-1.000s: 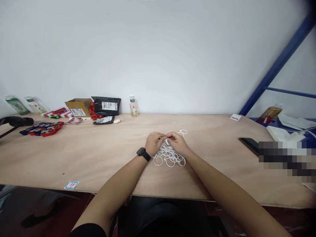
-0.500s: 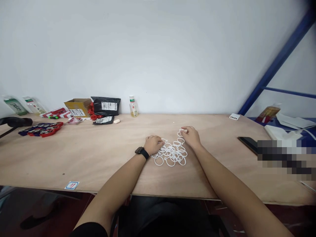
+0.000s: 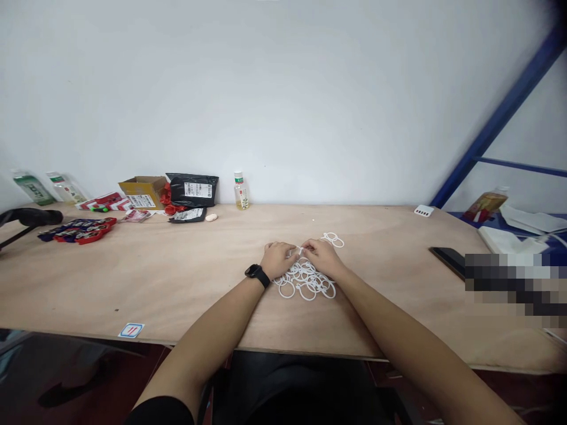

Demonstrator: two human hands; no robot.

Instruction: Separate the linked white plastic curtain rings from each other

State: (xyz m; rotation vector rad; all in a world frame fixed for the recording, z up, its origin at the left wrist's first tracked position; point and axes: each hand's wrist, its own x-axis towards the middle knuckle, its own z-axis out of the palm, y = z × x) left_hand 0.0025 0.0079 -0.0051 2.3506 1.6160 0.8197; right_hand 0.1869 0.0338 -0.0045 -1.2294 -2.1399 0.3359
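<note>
A pile of white plastic rings [image 3: 305, 289], which look like curtain rings with small eyelets, lies on the wooden table in front of me. My left hand [image 3: 277, 260] is at the pile's upper left, its fingers closed around a white ring [image 3: 299, 250]. Opposite it, the fingertips of my right hand [image 3: 322, 256] pinch at the same spot; the two hands nearly meet there. Exactly how the fingers grip is partly hidden. Beyond my right hand, a few loose white rings [image 3: 333, 239] lie apart from the pile.
A drink bottle [image 3: 241, 192], black parcels [image 3: 193, 190] and an open carton [image 3: 142, 193] stand along the wall. Red and blue packs [image 3: 77, 229] lie at left. A phone [image 3: 447, 261] and white charger [image 3: 424, 210] are at right. A numbered label [image 3: 132, 330] marks the front edge.
My right hand has moved left and toward me, from the far right of the pile to my left hand. The rings it touched now lie apart at the back.
</note>
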